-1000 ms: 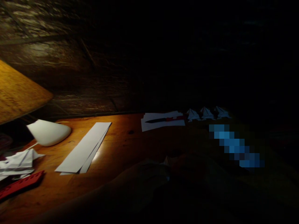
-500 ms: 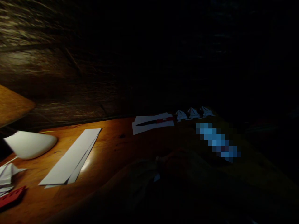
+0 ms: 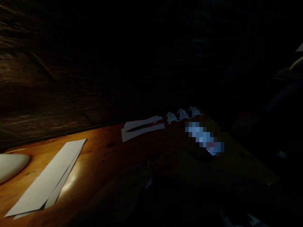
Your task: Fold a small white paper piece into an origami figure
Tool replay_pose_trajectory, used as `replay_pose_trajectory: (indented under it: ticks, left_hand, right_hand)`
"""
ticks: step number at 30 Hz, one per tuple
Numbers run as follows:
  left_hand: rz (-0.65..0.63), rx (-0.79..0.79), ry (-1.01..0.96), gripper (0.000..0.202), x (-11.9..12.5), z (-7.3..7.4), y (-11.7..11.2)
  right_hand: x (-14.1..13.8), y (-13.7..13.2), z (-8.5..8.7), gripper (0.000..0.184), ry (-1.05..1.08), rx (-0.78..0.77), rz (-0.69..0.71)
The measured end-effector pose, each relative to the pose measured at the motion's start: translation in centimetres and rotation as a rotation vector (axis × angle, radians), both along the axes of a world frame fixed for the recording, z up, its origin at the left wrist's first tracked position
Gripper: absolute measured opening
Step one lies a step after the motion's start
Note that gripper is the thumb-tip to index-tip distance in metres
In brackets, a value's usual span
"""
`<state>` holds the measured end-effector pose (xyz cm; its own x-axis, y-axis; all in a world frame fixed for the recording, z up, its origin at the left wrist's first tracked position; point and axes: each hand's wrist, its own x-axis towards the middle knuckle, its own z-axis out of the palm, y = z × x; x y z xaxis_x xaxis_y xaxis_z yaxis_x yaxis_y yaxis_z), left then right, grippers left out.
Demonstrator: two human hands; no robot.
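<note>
Both hands meet low in the middle of the view, in deep shadow over the wooden table [image 3: 104, 154]. My left hand [image 3: 132, 179] and my right hand [image 3: 169, 162] are pressed together, fingers closed round a small piece of white paper [image 3: 149, 183] of which only the corners show. A long folded white paper strip [image 3: 47, 183] lies in the lamplight to their left. Beyond the hands a red-handled knife [image 3: 144, 126] rests on white sheets [image 3: 132, 134].
Three small folded paper figures [image 3: 182, 113] stand in a row at the table's far edge. A blurred blue patch [image 3: 204, 138] lies right of the sheets. A white rounded object [image 3: 10, 165] sits far left. A dark wooden wall [image 3: 47, 94] rises behind; the right side is black.
The view has swung to the right, so everything on the table slid left. The lampshade, crumpled paper and red item at the left are out of view. The hands stay together.
</note>
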<state>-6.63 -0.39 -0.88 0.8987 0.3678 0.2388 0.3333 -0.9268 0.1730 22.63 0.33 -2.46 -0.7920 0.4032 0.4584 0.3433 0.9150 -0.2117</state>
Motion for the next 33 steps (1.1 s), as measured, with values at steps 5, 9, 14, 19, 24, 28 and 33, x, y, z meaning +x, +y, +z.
replay_pose_trajectory:
  ticks: [5, 9, 14, 19, 24, 28, 33]
  left_hand:
    - [0.010, 0.003, 0.014, 0.031, -0.1, 0.1, 0.1]
    - [0.023, 0.013, 0.029, 0.032, 0.0, 0.2, 0.3]
    - [0.023, 0.037, 0.047, 0.035, 0.2, 0.4, 0.5]
    - [0.003, 0.050, 0.057, 0.034, 0.5, 0.8, 0.5]
    - [0.011, 0.020, 0.079, 0.034, 0.9, 1.0, 0.3]
    - [0.034, -0.025, 0.095, 0.035, 1.1, 0.9, 0.2]
    - [0.022, -0.093, 0.070, 0.036, 0.8, 0.7, 0.3]
  right_hand:
    - [0.1, 0.2, 0.0, 0.015, -0.057, -0.025, 0.003]
    - [0.2, 0.2, 0.9, 0.020, -0.150, -0.023, 0.017]
    - [0.1, 0.0, 1.7, 0.037, -0.182, 0.015, -0.011]
    - [0.1, 0.2, 0.9, 0.037, -0.172, 0.028, -0.032]
    - [0.2, 0.7, -0.4, 0.028, -0.129, 0.020, -0.003]
    - [0.5, 0.5, -0.3, 0.032, -0.095, 0.009, 0.014]
    - [0.8, 0.2, 0.5, 0.027, -0.075, -0.013, 0.034]
